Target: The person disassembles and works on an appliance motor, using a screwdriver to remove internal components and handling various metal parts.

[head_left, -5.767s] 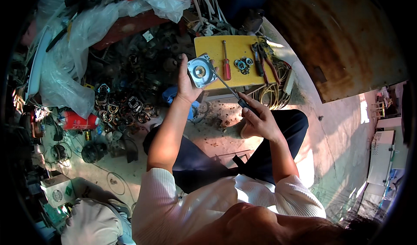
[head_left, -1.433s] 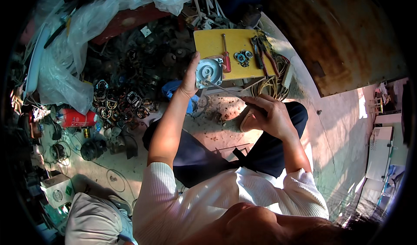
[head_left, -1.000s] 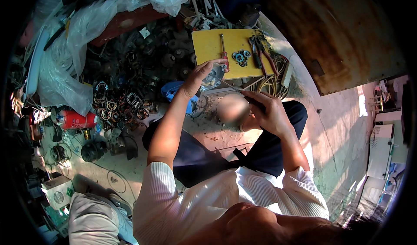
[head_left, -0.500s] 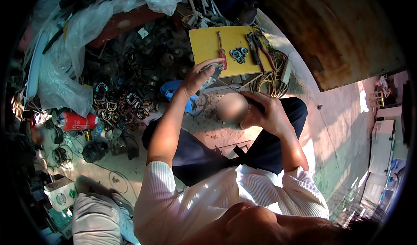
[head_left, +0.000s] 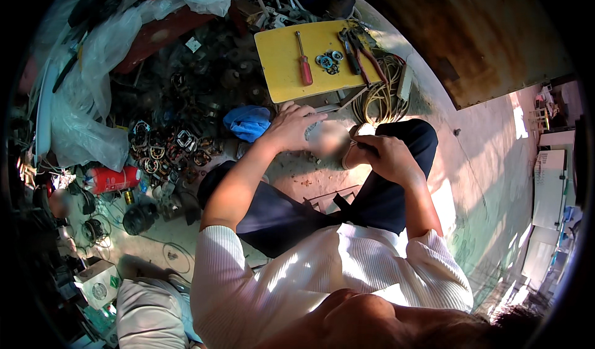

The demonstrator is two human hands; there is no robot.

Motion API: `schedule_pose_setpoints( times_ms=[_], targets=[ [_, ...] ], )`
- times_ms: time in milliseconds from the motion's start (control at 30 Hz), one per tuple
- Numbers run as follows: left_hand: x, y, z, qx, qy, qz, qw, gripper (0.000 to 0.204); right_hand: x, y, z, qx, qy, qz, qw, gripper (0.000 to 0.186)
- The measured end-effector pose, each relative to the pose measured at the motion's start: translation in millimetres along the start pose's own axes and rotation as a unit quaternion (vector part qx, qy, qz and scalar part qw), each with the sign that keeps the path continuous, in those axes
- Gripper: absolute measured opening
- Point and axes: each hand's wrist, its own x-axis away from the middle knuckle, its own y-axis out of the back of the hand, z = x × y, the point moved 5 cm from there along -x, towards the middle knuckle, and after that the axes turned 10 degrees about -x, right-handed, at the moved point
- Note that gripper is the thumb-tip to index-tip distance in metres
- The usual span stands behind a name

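My left hand (head_left: 292, 128) is closed around a grey metal part (head_left: 312, 130), above the floor between my knees. Its fingers hide most of the part, so its exact kind does not show. To the right, my right hand (head_left: 392, 158) wraps round a dark-handled screwdriver (head_left: 370, 151), whose shaft points toward the left hand and is hard to make out. A blurred patch covers the area between the hands. Just beyond the left hand lies a blue cloth or bag (head_left: 246, 123).
Ahead, a yellow board (head_left: 282, 70) bears a red-handled screwdriver (head_left: 304, 61), several small rings (head_left: 328, 60) and pliers (head_left: 359, 55). Beside it lies coiled cable (head_left: 384, 89). Motor parts (head_left: 180, 141) heap up at left, near a red cylinder (head_left: 114, 179). A rusty panel (head_left: 471, 33) stands at far right.
My left hand has come down and nearer, away from the yellow board, still with the metal part. The screwdriver's shaft, plain before, is now hardly visible. The right hand has shifted slightly.
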Motion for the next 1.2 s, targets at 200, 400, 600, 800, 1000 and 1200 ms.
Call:
schedule_pose_setpoints(
  times_ms=[200, 400, 600, 800, 1000, 1200],
  targets=[
    [-2.2, -7.1, 0.9, 0.151, 0.043, 0.017, 0.987, 0.082, 12.2, 0.5, -20.2, -0.032, -0.002, -0.035, 0.999, 0.028],
    [10.2, -8.7, 60.0, 0.637, 0.142, -0.034, 0.757, 0.078, 15.9, 12.0, -2.8, -0.194, -0.027, -0.066, 0.978, 0.028],
    [12.4, 13.1, 56.3, 0.744, 0.141, -0.034, 0.652, 0.09, 12.0, 4.0, 4.6, -0.284, -0.027, -0.061, 0.956, 0.033],
    [12.3, 14.2, 43.0, 0.777, 0.113, -0.003, 0.619, 0.092, 8.4, -3.7, 13.5, -0.208, 0.03, -0.062, 0.976, 0.034],
    [9.2, 8.2, 37.5, 0.77, 0.133, -0.027, 0.623, 0.093, -1.2, -11.9, 31.9, -0.298, 0.046, -0.085, 0.95, 0.034],
    [9.2, 12.8, 31.7, 0.752, 0.126, -0.021, 0.647, 0.092, -4.3, -10.6, 38.1, -0.274, 0.038, -0.074, 0.958, 0.034]
  ],
)
